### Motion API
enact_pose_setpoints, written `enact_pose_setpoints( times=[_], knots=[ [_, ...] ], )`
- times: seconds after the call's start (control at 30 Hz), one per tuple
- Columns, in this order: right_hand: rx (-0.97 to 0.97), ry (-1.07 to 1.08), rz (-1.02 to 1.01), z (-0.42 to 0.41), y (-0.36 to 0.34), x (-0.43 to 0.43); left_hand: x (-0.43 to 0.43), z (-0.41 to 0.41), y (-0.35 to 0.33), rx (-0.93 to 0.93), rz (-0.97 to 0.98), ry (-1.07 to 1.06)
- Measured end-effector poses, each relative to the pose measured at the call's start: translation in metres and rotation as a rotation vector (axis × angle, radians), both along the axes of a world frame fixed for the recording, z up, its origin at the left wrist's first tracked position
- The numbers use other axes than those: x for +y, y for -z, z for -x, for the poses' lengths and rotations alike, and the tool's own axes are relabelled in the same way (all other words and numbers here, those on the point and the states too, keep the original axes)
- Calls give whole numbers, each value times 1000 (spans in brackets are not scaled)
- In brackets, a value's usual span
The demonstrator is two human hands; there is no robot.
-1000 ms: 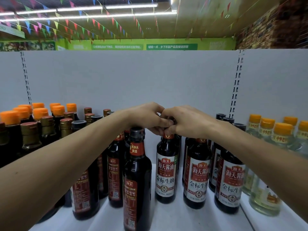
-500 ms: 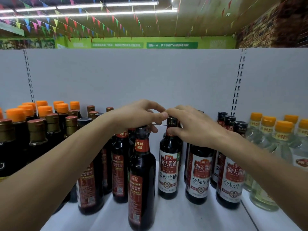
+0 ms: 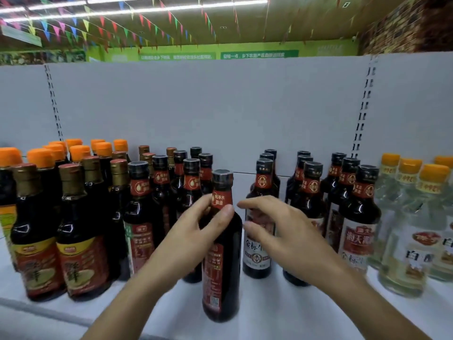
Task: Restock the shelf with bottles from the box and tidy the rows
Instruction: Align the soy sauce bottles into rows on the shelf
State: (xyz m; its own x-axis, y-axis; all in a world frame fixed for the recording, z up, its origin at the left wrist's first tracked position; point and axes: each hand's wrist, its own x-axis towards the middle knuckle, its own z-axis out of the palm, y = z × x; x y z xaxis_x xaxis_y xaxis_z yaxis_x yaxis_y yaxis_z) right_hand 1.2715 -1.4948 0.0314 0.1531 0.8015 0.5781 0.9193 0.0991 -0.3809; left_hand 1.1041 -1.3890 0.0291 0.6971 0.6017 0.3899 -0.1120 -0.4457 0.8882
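Note:
A dark sauce bottle (image 3: pixel 221 266) with a black cap and red neck label stands at the front of the white shelf (image 3: pixel 269 312), ahead of its rows. My left hand (image 3: pixel 196 231) pinches its neck between thumb and fingers. My right hand (image 3: pixel 277 229) hovers just right of that bottle with fingers loosely curved, holding nothing, in front of a white-labelled soy sauce bottle (image 3: pixel 258 251). Rows of dark black-capped bottles (image 3: pixel 311 187) stand behind both hands. The box is not in view.
Gold-capped bottles (image 3: pixel 73 231) and orange-capped dark bottles (image 3: pixel 78 153) fill the left side. Clear orange-capped bottles (image 3: pixel 411 241) stand at the right. A grey back panel (image 3: pixel 220 106) closes the shelf behind. A bare gap (image 3: pixel 241 182) separates the two dark groups.
Both hands have left the cap of the white-labelled bottle and come down toward me. My left hand now holds the front bottle's neck. The camera has drawn back.

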Motion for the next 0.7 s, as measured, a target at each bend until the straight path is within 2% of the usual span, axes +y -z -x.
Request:
enact_pose_setpoints(
  times=[0.17, 0.37, 0.7],
  knots=[
    [230, -63, 64, 18, 38, 2, -8, 2, 37, -53, 124, -61],
    [470, -70, 181, 31, 73, -1, -10, -3, 74, -53, 250, 13],
    [531, -100, 202, 41, 76, -5, -3, -4, 98, -55, 231, -1]
  ],
)
